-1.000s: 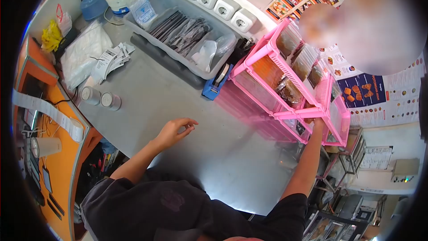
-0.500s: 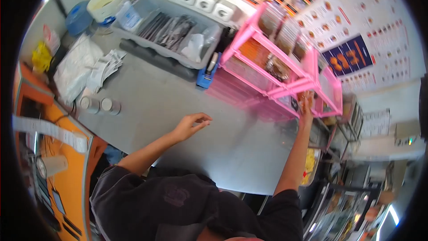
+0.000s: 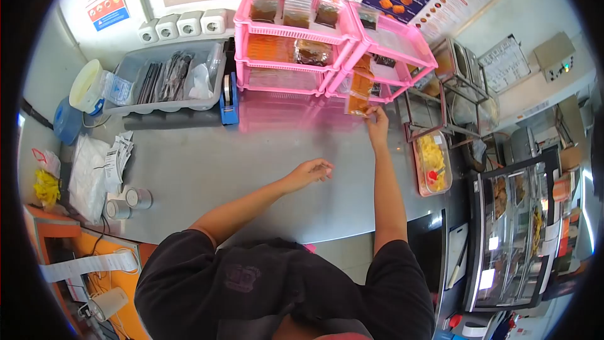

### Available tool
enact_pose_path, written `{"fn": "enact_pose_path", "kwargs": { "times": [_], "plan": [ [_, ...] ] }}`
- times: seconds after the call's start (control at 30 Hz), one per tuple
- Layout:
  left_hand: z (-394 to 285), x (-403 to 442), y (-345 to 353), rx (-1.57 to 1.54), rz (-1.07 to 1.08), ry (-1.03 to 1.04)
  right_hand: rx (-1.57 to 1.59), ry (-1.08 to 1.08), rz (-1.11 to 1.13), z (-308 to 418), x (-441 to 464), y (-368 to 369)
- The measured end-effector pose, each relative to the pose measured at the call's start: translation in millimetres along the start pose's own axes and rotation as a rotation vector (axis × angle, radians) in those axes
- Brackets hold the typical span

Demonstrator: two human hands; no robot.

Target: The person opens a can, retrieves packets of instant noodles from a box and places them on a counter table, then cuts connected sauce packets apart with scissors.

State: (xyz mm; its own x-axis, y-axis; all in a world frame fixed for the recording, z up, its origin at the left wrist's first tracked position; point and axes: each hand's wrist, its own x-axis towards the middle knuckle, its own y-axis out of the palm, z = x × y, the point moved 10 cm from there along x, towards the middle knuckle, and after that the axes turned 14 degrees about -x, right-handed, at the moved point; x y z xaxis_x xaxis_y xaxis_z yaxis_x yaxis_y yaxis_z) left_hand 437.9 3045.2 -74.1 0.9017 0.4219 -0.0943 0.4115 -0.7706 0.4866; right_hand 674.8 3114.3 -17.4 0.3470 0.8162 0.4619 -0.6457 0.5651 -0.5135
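My right hand point(image 3: 377, 127) pinches the lower end of a strip of clear sachets of orange-brown sauce point(image 3: 360, 91). The strip hangs at the front of the pink plastic rack point(image 3: 343, 82), its top still by the rack's right-hand section. Over the middle of the metal table point(image 3: 251, 164), my left hand point(image 3: 308, 174) hovers with loosely bent fingers slightly apart, holding nothing. Dark sauce sachets point(image 3: 313, 53) and orange ones point(image 3: 270, 49) lie on the rack's middle shelf. More packets stand on its top level.
A grey bin point(image 3: 141, 63) of black-wrapped packets and a blue tape dispenser point(image 3: 229, 104) stand left of the rack. Two small cans point(image 3: 138, 198) are at the table's left. On the right are a tub of yellow food point(image 3: 433, 160) and a glass display case point(image 3: 513, 233).
My right hand has drawn the sauce sachets outward from the rack toward me. My left hand stays over the table. The view has turned to the right.
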Motion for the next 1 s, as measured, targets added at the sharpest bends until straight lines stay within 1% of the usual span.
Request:
{"fn": "enact_pose_path", "kwargs": {
  "times": [0.1,0.2,0.3,0.4,0.5,0.6,0.7,0.73,0.8,0.87,0.97,1.0],
  "plan": [
    [14.9,7.4,-6.1,0.064,-0.036,-0.082,-0.066,0.006,0.074,-10.9,-23.2,18.0],
    [23.4,8.7,-10.8,0.08,-0.05,-0.107,0.142,0.284,0.006,-84.5,-34.9,37.6],
    [19.1,-2.7,-13.5,0.06,-0.11,-0.12,0.048,0.268,-0.25,-67.9,-11.6,15.2],
    [26.1,-14.8,-23.7,0.044,-0.165,-0.119,-0.09,0.194,-0.388,-12.9,35.9,-11.7],
    [28.6,-35.2,-27.9,0.019,-0.224,-0.124,-0.458,0.12,-0.283,4.2,92.1,-7.7],
    [32.7,-54.8,-38.7,0.01,-0.285,-0.119,-0.793,0.232,-0.129,-12.1,132.5,11.2],
    [37.0,-70.6,-56.5,-0.025,-0.351,-0.107,-0.976,0.427,0.105,-24.2,150.6,19.8],
    [35.2,-74.8,-62.0,-0.018,-0.384,-0.108,-1.035,0.439,0.093,-26.6,154.2,21.8],
    [31.1,-84.0,-71.0,-0.01,-0.45,-0.114,-1.02,0.453,0.115,-34.0,161.2,27.1],
    [29.3,-86.8,-79.2,0.015,-0.469,-0.107,-1.024,0.473,0.142,-55.4,169.5,34.0],
    [29.3,-82.2,-85.7,0.038,-0.478,-0.117,-0.988,0.459,0.213,-54.4,170.0,37.0],
    [30.0,-78.1,-85.8,0.045,-0.476,-0.123,-1.028,0.449,0.235,-58.1,172.0,40.3]
  ]
}}
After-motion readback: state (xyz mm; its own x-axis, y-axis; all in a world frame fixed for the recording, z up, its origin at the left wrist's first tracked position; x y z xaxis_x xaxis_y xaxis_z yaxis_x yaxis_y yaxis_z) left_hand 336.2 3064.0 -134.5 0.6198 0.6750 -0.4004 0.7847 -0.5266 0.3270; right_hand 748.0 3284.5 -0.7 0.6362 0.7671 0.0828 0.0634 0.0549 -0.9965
